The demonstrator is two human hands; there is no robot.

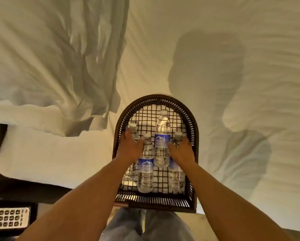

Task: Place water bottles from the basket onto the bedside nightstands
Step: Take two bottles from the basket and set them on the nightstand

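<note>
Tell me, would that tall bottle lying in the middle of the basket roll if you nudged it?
Probably a little. The tall bottle is round and lies on its side, so it could roll, though its neighbours and the basket rim would likely stop it. It looks full, so it probably feels fairly heavy. The clear plastic may be a bit slippery.

A basket (192,129) is sitting on the bed (215,49), with four water bottles lying side by side in it. The left hand (128,150) is resting on the leftmost bottle (133,131), the right hand (182,151) on the rightmost bottle (177,138). A phone (8,218) is lying at the near left, below the bed's edge.
</note>
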